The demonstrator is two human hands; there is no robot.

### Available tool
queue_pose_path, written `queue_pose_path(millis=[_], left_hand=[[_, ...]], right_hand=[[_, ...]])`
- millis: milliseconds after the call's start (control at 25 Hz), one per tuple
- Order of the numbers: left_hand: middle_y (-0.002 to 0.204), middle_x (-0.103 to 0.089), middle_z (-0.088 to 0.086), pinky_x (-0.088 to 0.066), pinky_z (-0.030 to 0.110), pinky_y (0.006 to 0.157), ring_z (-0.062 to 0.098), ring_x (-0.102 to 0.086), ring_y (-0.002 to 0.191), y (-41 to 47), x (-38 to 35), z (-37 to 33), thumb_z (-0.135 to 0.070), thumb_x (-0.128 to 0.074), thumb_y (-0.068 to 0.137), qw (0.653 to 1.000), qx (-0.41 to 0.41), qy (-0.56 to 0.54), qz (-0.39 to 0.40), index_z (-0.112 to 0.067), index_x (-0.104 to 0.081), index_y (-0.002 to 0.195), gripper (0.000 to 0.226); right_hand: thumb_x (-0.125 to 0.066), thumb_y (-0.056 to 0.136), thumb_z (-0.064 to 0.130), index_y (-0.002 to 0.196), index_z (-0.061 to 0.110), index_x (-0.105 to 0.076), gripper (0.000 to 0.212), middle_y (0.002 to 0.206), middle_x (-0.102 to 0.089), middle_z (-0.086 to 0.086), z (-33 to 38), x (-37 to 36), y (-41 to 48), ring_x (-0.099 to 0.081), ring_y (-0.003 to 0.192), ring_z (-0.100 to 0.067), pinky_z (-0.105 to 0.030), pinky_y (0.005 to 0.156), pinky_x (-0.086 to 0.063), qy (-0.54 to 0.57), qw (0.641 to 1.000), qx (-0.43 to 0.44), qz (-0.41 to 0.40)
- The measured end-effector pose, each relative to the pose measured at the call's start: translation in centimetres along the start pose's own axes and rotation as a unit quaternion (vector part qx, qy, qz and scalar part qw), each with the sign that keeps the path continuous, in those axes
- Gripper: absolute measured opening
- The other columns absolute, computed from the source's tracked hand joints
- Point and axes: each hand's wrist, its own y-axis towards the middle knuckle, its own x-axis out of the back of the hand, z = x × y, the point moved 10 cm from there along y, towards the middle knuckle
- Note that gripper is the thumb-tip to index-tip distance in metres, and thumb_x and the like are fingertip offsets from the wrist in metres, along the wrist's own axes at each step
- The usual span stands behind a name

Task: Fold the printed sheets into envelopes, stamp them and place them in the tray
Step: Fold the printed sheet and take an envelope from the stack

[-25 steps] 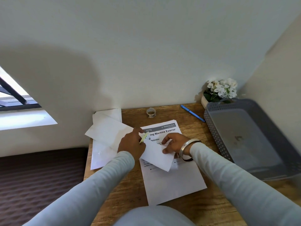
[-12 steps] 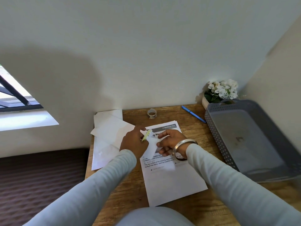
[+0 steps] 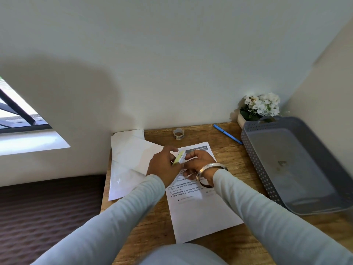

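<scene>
My left hand (image 3: pixel 163 166) pinches a small yellow-green and white stamp strip (image 3: pixel 179 157) above the desk. My right hand (image 3: pixel 198 162), with a metal bangle on the wrist, meets it from the right, fingertips closed on the strip's white end. Under both hands lies a printed sheet (image 3: pixel 202 209) flat on the wooden desk (image 3: pixel 225 155). A white envelope (image 3: pixel 137 155) rests at an angle on a stack of white envelopes (image 3: pixel 122 180) at the desk's left edge. The grey perforated tray (image 3: pixel 254 165) stands at the right.
A small roll of clear tape (image 3: pixel 178 133) and a blue pen (image 3: pixel 227 134) lie near the back wall. A pot of white flowers (image 3: pixel 260 107) stands in the back right corner behind the tray. The desk drops off at the left to dark flooring.
The envelope held over the printed sheet has gone left onto the stack. Both hands have drawn together and now meet at the stamp strip.
</scene>
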Motion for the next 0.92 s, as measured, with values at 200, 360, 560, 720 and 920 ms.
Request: queue_pose_path(millis=[200,360,560,720,920], left_hand=[[0.083,-0.067,-0.012,-0.06,0.041,0.077,0.009,-0.065,0.077,-0.2,0.0,-0.2,-0.025,-0.079,0.079,0.999,-0.001,-0.036,0.002,-0.037,-0.056,0.112,0.041],[0.081,-0.067,-0.009,-0.059,0.041,0.077,0.012,-0.066,0.076,-0.4,-0.3,-1.0,-0.02,-0.077,0.077,0.998,-0.012,-0.058,0.007,-0.036,-0.057,0.111,0.042],[0.082,-0.066,-0.008,-0.059,0.041,0.076,0.012,-0.066,0.077,-0.7,-0.2,-1.9,-0.02,-0.077,0.078,0.998,-0.022,-0.066,0.007,-0.034,-0.058,0.114,0.043],[0.083,-0.066,-0.008,-0.059,0.04,0.078,0.011,-0.065,0.079,-0.8,0.1,-2.1,-0.02,-0.077,0.079,0.998,-0.024,-0.066,0.003,-0.034,-0.058,0.115,0.043],[0.086,-0.068,-0.008,-0.06,0.036,0.075,0.011,-0.067,0.078,-0.5,0.6,-2.2,-0.03,-0.076,0.083,0.996,0.002,-0.089,-0.01,-0.033,-0.058,0.114,0.036]], right_hand=[[-0.074,0.087,0.007,0.106,0.009,-0.068,0.02,0.085,-0.077,-0.012,-1.0,-0.3,0.1,-0.074,0.069,-0.026,-0.034,0.063,-0.06,-0.018,1.0,-0.019,0.017],[-0.07,0.088,0.001,0.096,0.006,-0.07,0.009,0.074,-0.074,-0.01,-0.3,-0.3,-0.1,-0.067,0.053,-0.017,-0.026,0.048,-0.054,-0.015,1.0,0.009,0.01],[-0.069,0.089,0.0,0.107,-0.005,-0.067,0.02,0.077,-0.069,-0.012,-0.2,-0.1,-0.1,-0.064,0.049,-0.012,-0.02,0.042,-0.048,-0.025,1.0,0.008,-0.017],[-0.067,0.092,0.003,0.108,-0.008,-0.063,0.02,0.072,-0.067,-0.013,-0.5,0.2,-0.1,-0.06,0.04,-0.012,-0.019,0.038,-0.046,-0.01,0.999,0.009,-0.033],[-0.067,0.092,0.009,0.101,0.006,-0.071,0.01,0.083,-0.076,-0.012,-0.3,-0.3,-0.2,-0.073,0.066,-0.022,-0.036,0.059,-0.061,0.039,0.998,0.04,-0.002]])
